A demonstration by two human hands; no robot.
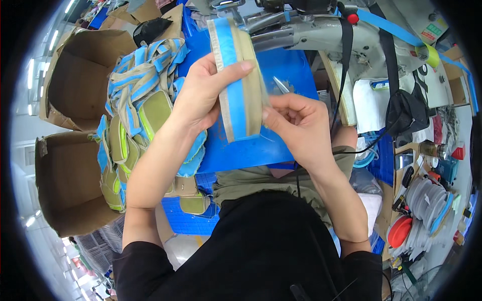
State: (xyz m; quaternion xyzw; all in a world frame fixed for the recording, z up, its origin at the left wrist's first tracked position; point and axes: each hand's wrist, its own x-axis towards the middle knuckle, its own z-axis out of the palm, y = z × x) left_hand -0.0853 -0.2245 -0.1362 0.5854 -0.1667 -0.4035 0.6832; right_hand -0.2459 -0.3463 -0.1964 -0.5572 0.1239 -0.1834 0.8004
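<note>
Both hands were raised in front of me, apart, with one fabric band [233,103] between them. I clamped its left side in my left hand [203,90], with the thumb laid across its face; my right hand [296,120] pinched its right edge between thumb and fingers. Its blue center stripe, flanked by beige, faced up toward me. From left to right, the surroundings were arranged as follows. Two cardboard boxes [50,183] stood at far left, one beyond the other. Beside them lay a heap of blue-and-beige strips [143,75], with green-and-beige pieces [155,114] on its near side. A blue work surface [228,155] extended beneath the band. A pointed metal tool [281,85] lay on it, between my hands. Beyond and to the right stood a sewing machine [346,45]. A black pouch [409,113] hung farther right, and pale rolls [424,198] were stacked at far right.
</note>
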